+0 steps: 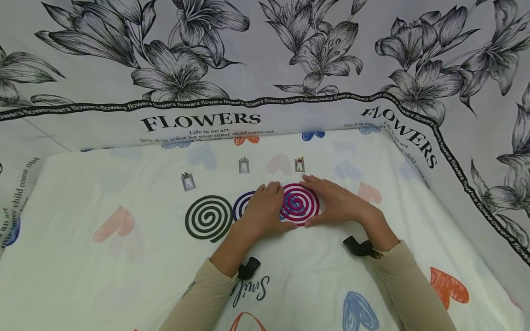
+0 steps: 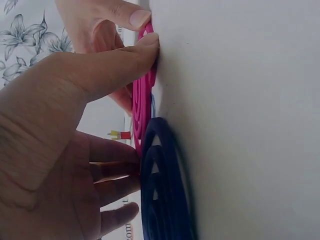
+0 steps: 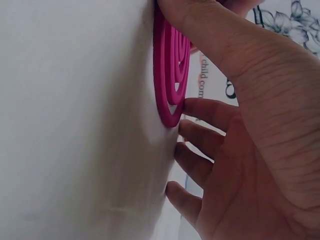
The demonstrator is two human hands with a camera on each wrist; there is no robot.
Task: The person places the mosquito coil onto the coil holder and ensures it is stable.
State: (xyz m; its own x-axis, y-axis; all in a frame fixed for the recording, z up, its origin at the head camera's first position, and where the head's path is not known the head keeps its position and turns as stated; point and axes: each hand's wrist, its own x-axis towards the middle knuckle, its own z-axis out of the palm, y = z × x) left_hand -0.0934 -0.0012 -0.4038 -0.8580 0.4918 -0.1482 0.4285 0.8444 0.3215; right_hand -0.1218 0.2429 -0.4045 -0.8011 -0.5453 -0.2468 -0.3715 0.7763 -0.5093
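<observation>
Pink coil: a flat spiral disc (image 1: pixel 300 205) between the two hands on the cloth, at the right end of a row of three; whether it lies fully down is hard to tell.
Left hand: bent around the coil's left side (image 1: pixel 265 209), thumb at the near rim, fingers toward the far rim, clasping it lightly.
Right hand: curved around the right side (image 1: pixel 335 202), thumb and index finger on the rim, the other fingers spread.
Step in hand: apparently placing or straightening the pink coil in the row.
Next move: seems to call for easing both hands off evenly, without dragging the coil.
Blue coil: same spiral shape (image 1: pixel 241 205), partly hidden by the left hand; contact with the pink one cannot be seen.
Green coil: dark, matte-looking (image 1: pixel 209 218), at the left end.
Stands: three small silvery, metal-looking pieces behind the coils, left (image 1: pixel 188 182), middle (image 1: pixel 244 165) and right (image 1: pixel 300 165), the last with a touch of red.
Cloth: soft, lightly wrinkled white (image 1: pixel 145 285), printed with hearts.
Backdrop: pale fabric with black line-drawn flowers (image 1: pixel 182 76).
</observation>
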